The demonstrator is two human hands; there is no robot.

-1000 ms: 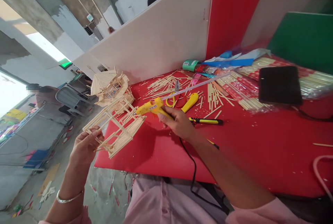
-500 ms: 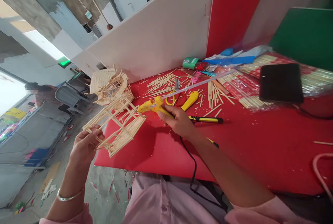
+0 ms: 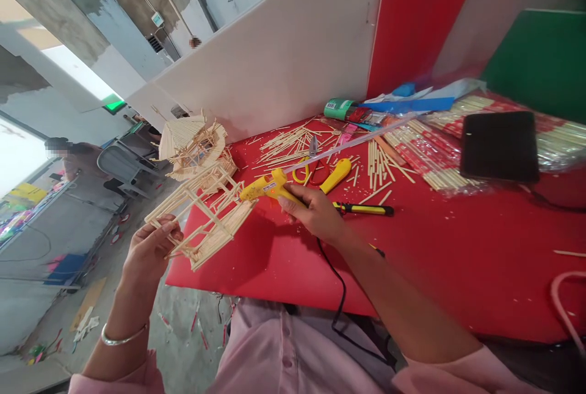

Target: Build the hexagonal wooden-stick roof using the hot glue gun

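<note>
My left hand is closed on the near left end of a wooden stick frame, a small model built of thin sticks, held tilted above the table's left edge. My right hand grips a yellow hot glue gun. Its nozzle meets the far right corner of the stick frame; whether it touches cannot be made out. A long clear glue stick runs out of the gun's back. Behind the frame stands a larger stick model with a round, roof-like top.
On the red table lie loose sticks, scissors, a yellow-handled tool, a yellow-black utility knife, bagged chopsticks and a black device. A pale partition rises behind. Another person sits far left.
The view has shifted slightly. The stick frame has tilted a little in my left hand, and the glue gun stays at its corner. Both hands keep their grip.
</note>
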